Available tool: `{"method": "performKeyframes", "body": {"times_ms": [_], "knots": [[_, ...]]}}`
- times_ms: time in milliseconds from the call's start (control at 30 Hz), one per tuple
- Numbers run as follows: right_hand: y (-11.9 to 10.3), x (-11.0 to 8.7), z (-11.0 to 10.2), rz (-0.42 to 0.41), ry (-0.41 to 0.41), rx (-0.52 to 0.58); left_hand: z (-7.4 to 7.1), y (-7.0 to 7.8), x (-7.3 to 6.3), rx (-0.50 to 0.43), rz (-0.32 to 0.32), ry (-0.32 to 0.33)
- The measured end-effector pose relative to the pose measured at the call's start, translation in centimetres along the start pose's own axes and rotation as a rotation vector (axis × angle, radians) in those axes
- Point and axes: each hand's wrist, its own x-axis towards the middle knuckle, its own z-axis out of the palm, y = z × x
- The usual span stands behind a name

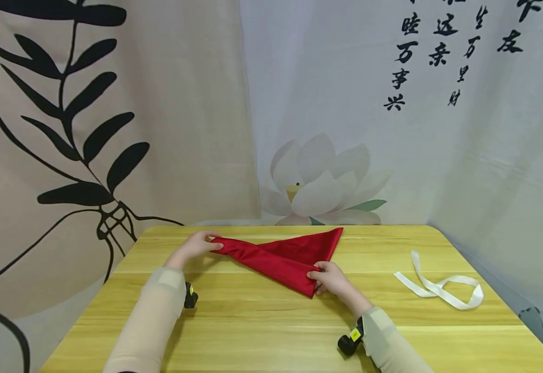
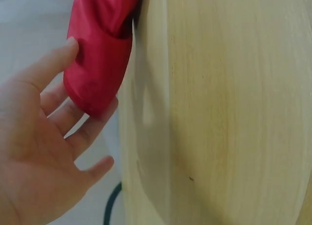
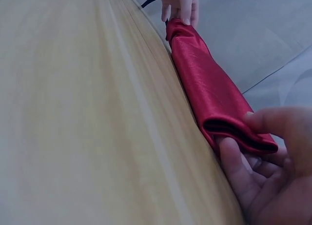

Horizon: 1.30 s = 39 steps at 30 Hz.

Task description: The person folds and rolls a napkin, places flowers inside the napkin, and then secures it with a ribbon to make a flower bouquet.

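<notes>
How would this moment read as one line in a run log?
left hand: pinches red cloth, left end | right hand: pinches its folded near right end | white ribbon: on table, apart from both hands

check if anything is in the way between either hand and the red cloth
Nothing visible is: the left hand already pinches the cloth at its left end, and the right hand pinches it near its right end. The ribbon lies farther right, apart from both hands.
</notes>
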Motion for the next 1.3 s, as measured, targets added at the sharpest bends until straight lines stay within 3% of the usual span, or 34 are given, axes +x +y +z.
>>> {"method": "performKeyframes", "body": {"times_ms": [200, 433, 700, 1067, 1300], "knots": [[0.2, 0.1, -0.1, 0.000, -0.018, -0.014, -0.2, -1.2, -0.2, -0.024, 0.022, 0.001], [0.2, 0.0, -0.1, 0.006, -0.020, -0.023, -0.3, -1.6, -0.3, -0.026, 0.036, 0.019], [0.3, 0.1, -0.1, 0.013, -0.013, -0.030, 0.4, -1.6, -0.4, 0.016, 0.001, 0.018], [-0.2, -0.1, -0.1, 0.002, 0.075, -0.182, 1.1, -1.7, 0.0, 0.129, 0.009, 0.035], [-0.2, 0.1, -0.2, 0.006, 0.111, -0.249, 1.9, 0.5, 0.7, 0.318, 0.000, 0.113]]}}
